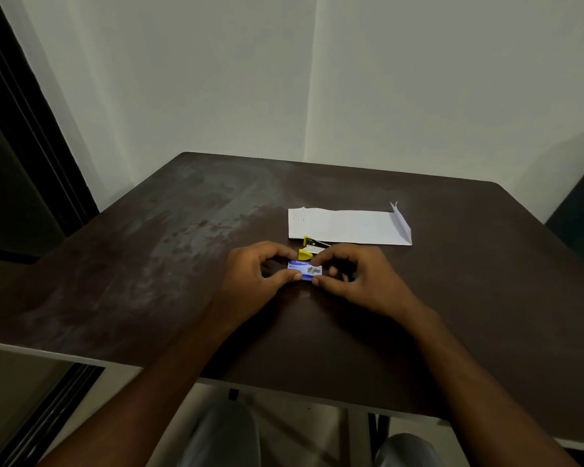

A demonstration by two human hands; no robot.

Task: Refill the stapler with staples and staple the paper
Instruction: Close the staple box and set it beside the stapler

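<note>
A dark brown wooden table point(182, 264) with a worn, greyish patch fills most of the view. On its far right half lies a long folded sheet of white paper point(348, 225), one end creased upward. Both bare hands meet just in front of it — the left hand point(253, 274) and the right hand point(354, 274) each pinch one end of a small blue cardboard staple box point(307, 269) between thumb and fingertips. The small yellow and silver stapler point(311, 249) sits open between the box and the paper's near edge.
</note>
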